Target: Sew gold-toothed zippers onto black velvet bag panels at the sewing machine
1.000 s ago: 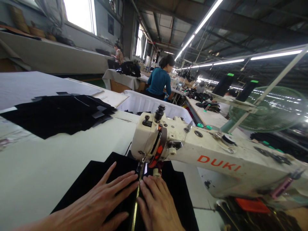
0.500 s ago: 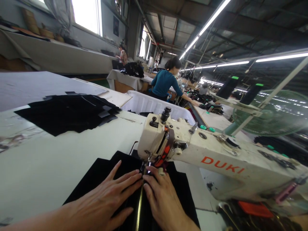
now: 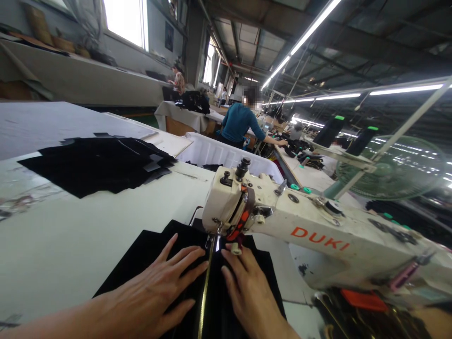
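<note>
A black fabric piece lies flat under the head of a white sewing machine marked DUKI. Down its middle runs a gold-toothed zipper, leading up to the presser foot and needle area, which is partly hidden. My left hand rests flat on the fabric left of the zipper, fingers spread, fingertips close to the presser foot. On the zipper's right side my right hand lies on the fabric, fingers stretched forward below the needle area. Neither hand grips anything.
A stack of black fabric pieces sits on the table at left. Behind the machine stands a white plastic bin with dark pieces inside. Dark zippered items and a red piece lie at lower right. A co-worker in teal works beyond.
My right hand has shifted slightly right, away from the zipper and my left fingertips, so more of the zipper shows near the presser foot. My left hand stays nearly in place.
</note>
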Available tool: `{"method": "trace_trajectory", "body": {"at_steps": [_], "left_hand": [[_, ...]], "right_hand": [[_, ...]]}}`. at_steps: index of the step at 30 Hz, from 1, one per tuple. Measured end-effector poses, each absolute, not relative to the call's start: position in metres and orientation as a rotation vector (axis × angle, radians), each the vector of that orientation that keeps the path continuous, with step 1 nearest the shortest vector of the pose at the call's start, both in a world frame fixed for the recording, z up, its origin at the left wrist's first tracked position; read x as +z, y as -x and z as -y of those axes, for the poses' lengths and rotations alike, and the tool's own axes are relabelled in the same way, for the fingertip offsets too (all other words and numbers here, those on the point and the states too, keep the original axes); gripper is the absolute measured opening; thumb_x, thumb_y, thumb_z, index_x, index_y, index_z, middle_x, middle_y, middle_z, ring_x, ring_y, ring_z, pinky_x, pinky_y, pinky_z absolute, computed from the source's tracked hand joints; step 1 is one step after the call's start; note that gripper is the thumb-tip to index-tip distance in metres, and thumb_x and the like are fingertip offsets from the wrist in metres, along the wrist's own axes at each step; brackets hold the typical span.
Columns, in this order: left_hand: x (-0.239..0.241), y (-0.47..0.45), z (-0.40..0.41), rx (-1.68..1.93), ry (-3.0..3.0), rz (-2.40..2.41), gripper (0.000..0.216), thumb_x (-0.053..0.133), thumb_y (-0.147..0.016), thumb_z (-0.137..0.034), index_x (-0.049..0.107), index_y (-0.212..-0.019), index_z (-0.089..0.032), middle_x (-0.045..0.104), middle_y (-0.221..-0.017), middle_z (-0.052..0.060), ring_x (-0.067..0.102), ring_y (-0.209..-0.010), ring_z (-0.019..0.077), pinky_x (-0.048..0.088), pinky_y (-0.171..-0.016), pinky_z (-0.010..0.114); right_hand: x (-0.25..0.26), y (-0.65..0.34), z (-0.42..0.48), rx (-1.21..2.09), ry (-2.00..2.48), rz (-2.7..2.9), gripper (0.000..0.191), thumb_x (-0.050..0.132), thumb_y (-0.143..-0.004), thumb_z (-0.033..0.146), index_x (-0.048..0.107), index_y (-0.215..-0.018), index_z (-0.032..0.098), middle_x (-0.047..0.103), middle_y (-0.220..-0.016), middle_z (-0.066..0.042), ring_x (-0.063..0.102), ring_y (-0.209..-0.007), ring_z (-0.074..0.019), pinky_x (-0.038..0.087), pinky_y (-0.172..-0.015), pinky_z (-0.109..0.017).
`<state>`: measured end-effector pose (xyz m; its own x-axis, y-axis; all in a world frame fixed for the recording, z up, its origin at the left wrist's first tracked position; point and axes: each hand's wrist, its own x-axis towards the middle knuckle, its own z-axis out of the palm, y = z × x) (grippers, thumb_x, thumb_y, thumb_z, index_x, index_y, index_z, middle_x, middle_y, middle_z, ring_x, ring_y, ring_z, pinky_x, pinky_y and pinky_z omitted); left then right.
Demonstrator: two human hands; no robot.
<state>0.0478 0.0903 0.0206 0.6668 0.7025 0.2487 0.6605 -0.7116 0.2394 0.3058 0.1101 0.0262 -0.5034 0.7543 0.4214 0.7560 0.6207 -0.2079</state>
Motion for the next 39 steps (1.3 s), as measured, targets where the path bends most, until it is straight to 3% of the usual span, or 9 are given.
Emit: {"method": "trace_trajectory", "body": {"at_steps": [7, 10, 19, 30, 35, 39], "left_hand": [[0.014, -0.045, -0.093, 0.461, -2.762, -1.091, 0.075, 0.06, -0.097, -0.027, 0.021, -0.162, -0.033, 0.041, -0.161, 0.006, 0.046, -0.144, 0.0302, 0.023, -0.12, 0.063], [0.015, -0.045, -0.096, 0.483, -2.771, -1.084, 0.075, 0.06, -0.097, -0.027, 0.022, -0.162, -0.032, 0.044, -0.159, 0.006, 0.047, -0.143, 0.0296, 0.025, -0.121, 0.061], [0.015, -0.046, -0.117, 0.548, -2.747, -1.062, 0.071, 0.061, -0.096, -0.024, 0.031, -0.159, -0.035, 0.049, -0.156, 0.007, 0.048, -0.142, 0.031, 0.022, -0.121, 0.064], [0.009, -0.043, -0.122, 0.442, -2.719, -1.071, 0.068, 0.058, -0.099, -0.03, 0.029, -0.16, -0.034, 0.041, -0.161, 0.01, 0.04, -0.147, 0.0333, 0.016, -0.118, 0.071], [0.01, -0.042, -0.124, 0.445, -2.71, -1.069, 0.068, 0.057, -0.099, -0.028, 0.028, -0.16, -0.033, 0.043, -0.16, 0.01, 0.04, -0.147, 0.0313, 0.014, -0.12, 0.069], [0.011, -0.042, -0.128, 0.5, -2.726, -1.073, 0.064, 0.059, -0.097, -0.028, 0.036, -0.157, -0.032, 0.048, -0.156, 0.009, 0.042, -0.146, 0.0296, 0.012, -0.123, 0.064]], "right_hand": [[0.012, -0.291, -0.097, -0.156, 0.999, 2.422, 0.039, 0.045, -0.107, 0.034, 0.061, -0.135, 0.014, 0.067, -0.135, -0.007, 0.065, -0.123, -0.025, 0.055, -0.106, -0.043], [0.01, -0.29, -0.103, -0.178, 1.01, 2.428, 0.038, 0.047, -0.106, 0.034, 0.063, -0.135, 0.014, 0.068, -0.134, -0.007, 0.066, -0.122, -0.0249, 0.055, -0.106, -0.041], [0.0, -0.28, -0.117, -0.133, 1.172, 2.359, 0.038, 0.045, -0.105, 0.026, 0.062, -0.136, 0.014, 0.067, -0.135, -0.01, 0.064, -0.124, -0.0287, 0.05, -0.11, -0.051], [-0.004, -0.281, -0.119, -0.052, 1.194, 2.357, 0.04, 0.047, -0.103, 0.024, 0.059, -0.14, 0.017, 0.066, -0.136, -0.011, 0.062, -0.127, -0.0291, 0.046, -0.113, -0.054], [-0.003, -0.281, -0.121, -0.057, 1.167, 2.377, 0.039, 0.046, -0.103, 0.023, 0.06, -0.139, 0.016, 0.065, -0.138, -0.01, 0.061, -0.127, -0.0281, 0.046, -0.113, -0.054], [0.0, -0.283, -0.124, -0.038, 1.192, 2.398, 0.04, 0.048, -0.102, 0.021, 0.059, -0.14, 0.016, 0.063, -0.141, -0.01, 0.059, -0.13, -0.0275, 0.043, -0.116, -0.052]]}}
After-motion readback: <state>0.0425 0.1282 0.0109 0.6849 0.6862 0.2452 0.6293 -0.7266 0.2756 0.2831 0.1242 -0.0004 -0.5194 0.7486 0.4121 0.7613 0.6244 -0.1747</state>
